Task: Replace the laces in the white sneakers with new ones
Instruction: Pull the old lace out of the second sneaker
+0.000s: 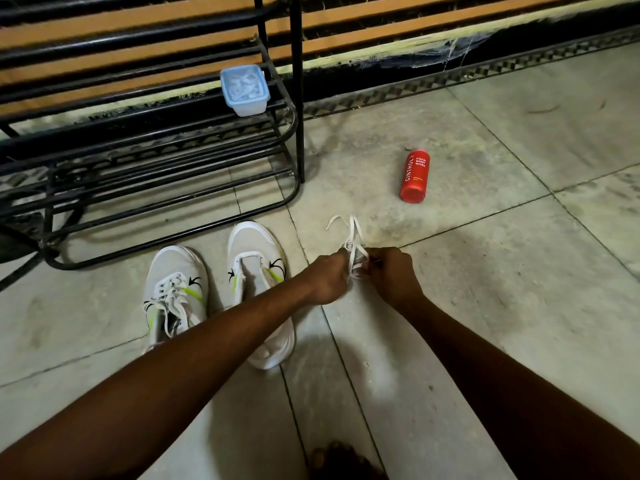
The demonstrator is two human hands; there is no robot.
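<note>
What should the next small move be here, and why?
Probably carry the white lace, gripped between the left hand and right hand, over to the right sneaker. Its eyelets look bare, while the left sneaker is laced. Whether the lace is old or new cannot be told.

We see matt flat cloth lace (353, 237), mesh-fabric sneakers (256, 271), glossy black metal rack (173, 161) upper left, translucent plastic box (245, 89), glossy red plastic bottle (414, 176), dull scuffed stone floor (485, 271).
</note>
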